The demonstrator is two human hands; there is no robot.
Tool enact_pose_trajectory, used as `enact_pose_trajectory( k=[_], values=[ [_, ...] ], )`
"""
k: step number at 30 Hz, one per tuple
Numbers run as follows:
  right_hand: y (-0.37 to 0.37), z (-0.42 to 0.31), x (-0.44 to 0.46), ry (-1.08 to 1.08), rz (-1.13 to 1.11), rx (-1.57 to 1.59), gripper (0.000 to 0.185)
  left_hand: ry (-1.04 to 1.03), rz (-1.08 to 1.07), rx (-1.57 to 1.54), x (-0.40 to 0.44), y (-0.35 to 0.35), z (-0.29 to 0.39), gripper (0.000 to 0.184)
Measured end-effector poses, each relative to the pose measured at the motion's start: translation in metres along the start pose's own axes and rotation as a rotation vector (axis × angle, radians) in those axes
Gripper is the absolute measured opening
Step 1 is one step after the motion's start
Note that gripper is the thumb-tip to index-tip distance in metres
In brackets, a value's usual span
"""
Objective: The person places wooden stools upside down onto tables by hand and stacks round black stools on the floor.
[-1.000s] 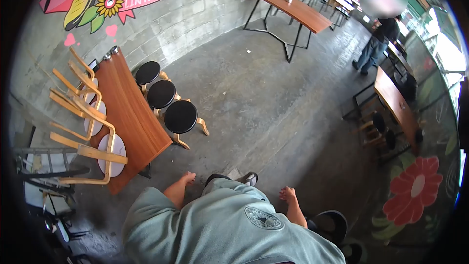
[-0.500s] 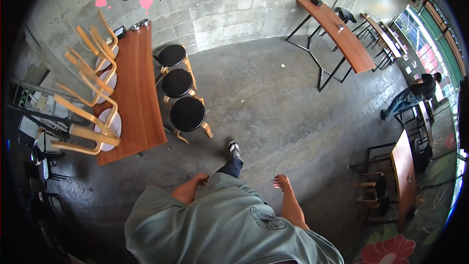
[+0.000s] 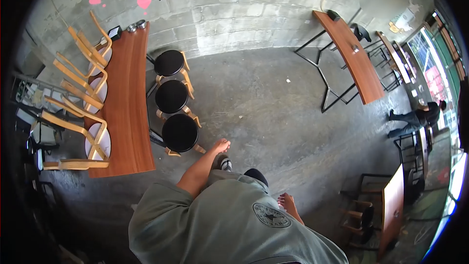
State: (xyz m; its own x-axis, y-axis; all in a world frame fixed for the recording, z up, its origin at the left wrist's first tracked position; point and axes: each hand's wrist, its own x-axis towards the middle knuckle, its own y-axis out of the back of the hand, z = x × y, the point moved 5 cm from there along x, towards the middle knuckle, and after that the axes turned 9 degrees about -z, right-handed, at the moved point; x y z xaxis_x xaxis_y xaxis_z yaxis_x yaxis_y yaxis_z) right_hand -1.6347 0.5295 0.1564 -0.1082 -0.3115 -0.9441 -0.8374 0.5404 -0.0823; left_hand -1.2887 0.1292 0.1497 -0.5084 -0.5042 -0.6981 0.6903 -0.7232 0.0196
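1. The sneaker [image 3: 225, 164] could clip the nearest black-topped stool [image 3: 180, 133], beside the long wooden table [image 3: 128, 132], should the stride drift left.
2. Left hand [image 3: 222, 146] half uncurled, right hand [image 3: 285, 201] loosely spread; neither grips anything.
3. Since half a second ago, the left hand has swung forward from the shirt [image 3: 210, 222].

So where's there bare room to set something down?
On the left table, a bare strip runs between the upturned stools and the edge facing the black-seated stools. The floor is mostly bare between those and the upper-right long table. Crowded: the left table's left side, and its far end by the metal tins.
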Motion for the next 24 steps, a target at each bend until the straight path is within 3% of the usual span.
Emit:
enact_pose_trajectory(
  k=[4,8,12,14,17,19,24],
  values=[
    [-0.036,-0.099,0.042,0.035,-0.071,-0.195,0.026,-0.079,0.188,-0.156,0.005,0.036,0.013,0.025],
    [-0.078,-0.23,0.101,0.074,-0.157,-0.403,0.027,0.192,0.362,-0.236,-0.007,0.062,-0.057,0.023],
    [-0.103,-0.33,0.152,0.042,-0.213,-0.521,0.029,0.519,0.32,-0.365,-0.056,0.047,-0.14,0.032],
    [-0.12,-0.382,0.169,0.047,-0.245,-0.608,0.028,0.637,0.426,-0.399,-0.087,0.034,-0.132,0.035],
    [-0.154,-0.458,0.195,0.044,-0.247,-0.704,0.028,0.614,0.497,-0.57,-0.079,0.017,-0.119,0.035],
    [-0.184,-0.505,0.213,0.049,-0.25,-0.814,0.027,0.533,0.554,-0.74,-0.057,0.013,-0.092,0.034],
    [-0.287,-0.604,0.248,0.099,-0.332,-1.036,0.026,0.372,0.589,-0.829,-0.001,0.03,0.004,0.032]
  ],
)
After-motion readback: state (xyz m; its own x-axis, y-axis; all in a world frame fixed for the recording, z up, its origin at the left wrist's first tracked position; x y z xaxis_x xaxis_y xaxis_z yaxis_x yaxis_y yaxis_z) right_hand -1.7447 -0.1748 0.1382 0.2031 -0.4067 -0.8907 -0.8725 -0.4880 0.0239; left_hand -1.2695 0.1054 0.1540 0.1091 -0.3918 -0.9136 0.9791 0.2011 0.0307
